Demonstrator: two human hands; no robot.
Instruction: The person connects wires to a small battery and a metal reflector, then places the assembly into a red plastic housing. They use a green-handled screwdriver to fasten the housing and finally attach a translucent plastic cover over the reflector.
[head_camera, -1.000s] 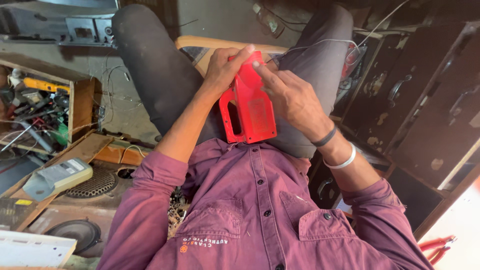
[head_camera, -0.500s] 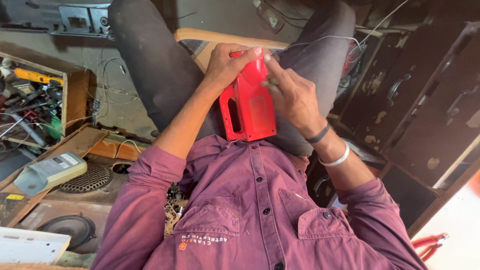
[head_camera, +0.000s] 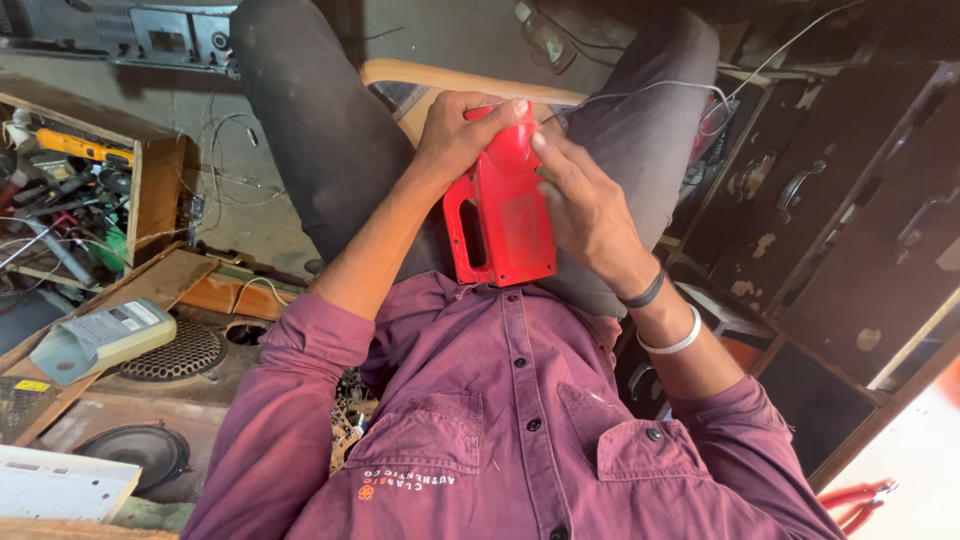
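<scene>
Change over the last second: the red casing (head_camera: 505, 215) sits more upright on the lap than it did, handle slot turned to the person's left. The left hand (head_camera: 455, 140) has slid from the casing's flank up to its far end. The right hand (head_camera: 585, 210) has come down off the top edge to lie along the right side. The view has shifted a little too, so some of this may be head motion. Judgement: the grip looks settled, and attention is on the far end of the casing.

Fingers:
- Left: clenched round the far end, thumb across the top, knuckles bent; firm grasp.
- Right: fingers (head_camera: 545, 150) fairly straight and close together, pressed flat on the casing's side, index tip up near the left thumb. It steadies the casing and does not close round it.

Position: the casing is held between the thighs, near end just above the shirt (head_camera: 500, 420).

Around: a thin white wire (head_camera: 650, 88) runs over the right thigh towards the casing's far end; where it joins is hidden. A grey meter (head_camera: 100, 340) lies beside a speaker grille (head_camera: 175, 350), well apart to the left.
</scene>
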